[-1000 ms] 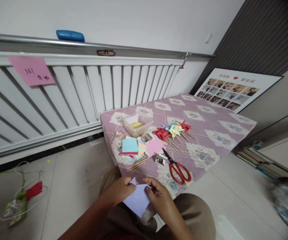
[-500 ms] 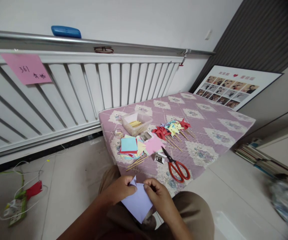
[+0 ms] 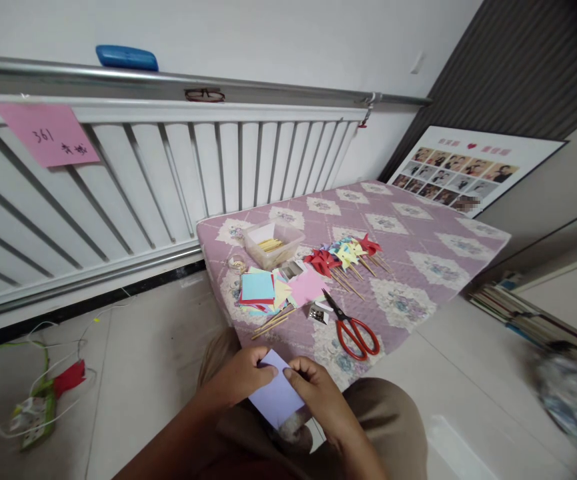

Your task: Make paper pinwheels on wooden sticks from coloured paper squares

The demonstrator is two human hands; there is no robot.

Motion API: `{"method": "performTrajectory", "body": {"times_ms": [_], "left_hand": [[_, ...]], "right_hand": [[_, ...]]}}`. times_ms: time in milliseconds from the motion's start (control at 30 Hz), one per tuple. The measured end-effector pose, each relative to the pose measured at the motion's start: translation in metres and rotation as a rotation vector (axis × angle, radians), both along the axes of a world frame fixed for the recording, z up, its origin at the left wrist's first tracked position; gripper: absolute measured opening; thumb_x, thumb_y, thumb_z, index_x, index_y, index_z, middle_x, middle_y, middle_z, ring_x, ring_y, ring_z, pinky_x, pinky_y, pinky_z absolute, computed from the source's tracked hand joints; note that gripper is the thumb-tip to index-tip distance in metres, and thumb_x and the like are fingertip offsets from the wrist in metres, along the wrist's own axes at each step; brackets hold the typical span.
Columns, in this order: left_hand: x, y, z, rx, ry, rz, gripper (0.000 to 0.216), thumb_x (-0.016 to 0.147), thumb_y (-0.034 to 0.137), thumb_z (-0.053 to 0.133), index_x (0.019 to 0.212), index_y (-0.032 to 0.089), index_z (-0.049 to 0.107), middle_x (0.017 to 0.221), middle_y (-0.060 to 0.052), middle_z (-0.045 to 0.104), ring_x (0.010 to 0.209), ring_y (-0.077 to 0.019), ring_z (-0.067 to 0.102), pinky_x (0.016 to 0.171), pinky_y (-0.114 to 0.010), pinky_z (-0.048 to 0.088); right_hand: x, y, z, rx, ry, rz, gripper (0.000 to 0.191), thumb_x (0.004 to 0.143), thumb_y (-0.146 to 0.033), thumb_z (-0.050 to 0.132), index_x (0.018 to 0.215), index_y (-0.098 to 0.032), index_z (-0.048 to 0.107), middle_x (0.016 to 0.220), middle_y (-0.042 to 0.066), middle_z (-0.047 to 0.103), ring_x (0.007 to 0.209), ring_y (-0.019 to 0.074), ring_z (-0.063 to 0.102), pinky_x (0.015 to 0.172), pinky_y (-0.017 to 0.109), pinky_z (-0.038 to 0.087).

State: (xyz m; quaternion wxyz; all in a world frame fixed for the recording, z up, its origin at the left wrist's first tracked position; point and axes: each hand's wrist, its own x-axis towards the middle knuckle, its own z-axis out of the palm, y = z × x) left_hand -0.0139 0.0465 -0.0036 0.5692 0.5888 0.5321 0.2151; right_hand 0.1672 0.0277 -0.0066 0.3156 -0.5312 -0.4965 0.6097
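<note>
Above my lap, a sheet of lilac paper (image 3: pixel 277 395) is held between both hands. My left hand (image 3: pixel 245 377) pinches its left edge near the top, thumb on the front face. On the opposite edge, my right hand (image 3: pixel 313 385) grips the sheet with thumb and bent fingers. Just beyond my hands lie orange-handled scissors (image 3: pixel 355 335), blades pointing away to the left, and a small open box (image 3: pixel 319 312). Thin wooden sticks (image 3: pixel 273 323) rest on the cloth left of the box. A stack of coloured paper squares (image 3: pixel 258 288) sits behind them, with a pink sheet (image 3: pixel 309 285) alongside.
A clear plastic box (image 3: pixel 274 243) of sticks stands at the back left of the flowered cloth (image 3: pixel 408 267). Finished paper pinwheels (image 3: pixel 343 253) lie to its right. A white radiator (image 3: pixel 168 180) borders the far side. A power strip (image 3: pixel 38 420) with cables is on the floor.
The lilac paper's raised upper corner no longer shows, and the sheet now looks like a narrower rectangle. Both hands stay in nearly the same place, and the view has shifted slightly.
</note>
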Motion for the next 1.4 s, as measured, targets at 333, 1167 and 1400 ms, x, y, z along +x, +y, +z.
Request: {"method": "performTrajectory", "body": {"times_ms": [333, 1167, 1400], "left_hand": [[-0.001, 0.000, -0.010, -0.091, -0.128, -0.030, 0.013, 0.073, 0.028, 0.056, 0.078, 0.016, 0.058, 0.064, 0.004, 0.051, 0.057, -0.0109, 0.045, 0.053, -0.023, 0.032], [-0.004, 0.011, -0.012, 0.075, -0.071, 0.130, 0.030, 0.072, 0.029, 0.061, 0.100, 0.018, 0.060, 0.090, -0.003, 0.065, 0.080, -0.0169, 0.058, 0.070, -0.026, 0.044], [0.003, -0.011, -0.042, -0.276, -0.580, 0.628, 0.058, 0.081, 0.060, 0.049, 0.126, 0.023, 0.045, 0.128, -0.012, 0.057, 0.109, -0.0235, 0.057, 0.086, -0.035, 0.046]], "right_hand": [[0.000, -0.002, -0.006, -0.138, 0.165, -0.046, 0.035, 0.072, -0.050, 0.070, 0.067, -0.019, 0.055, 0.056, -0.006, 0.047, 0.050, 0.0072, 0.037, 0.049, 0.021, 0.028], [-0.003, -0.001, -0.003, -0.101, 0.109, -0.211, 0.040, 0.069, -0.052, 0.069, 0.057, -0.020, 0.048, 0.050, -0.009, 0.036, 0.047, 0.0076, 0.026, 0.047, 0.022, 0.019], [0.000, 0.002, -0.020, -0.106, 0.232, -0.435, 0.041, 0.068, -0.058, 0.068, 0.063, -0.020, 0.054, 0.052, -0.007, 0.046, 0.048, 0.0104, 0.035, 0.048, 0.023, 0.028]]}}
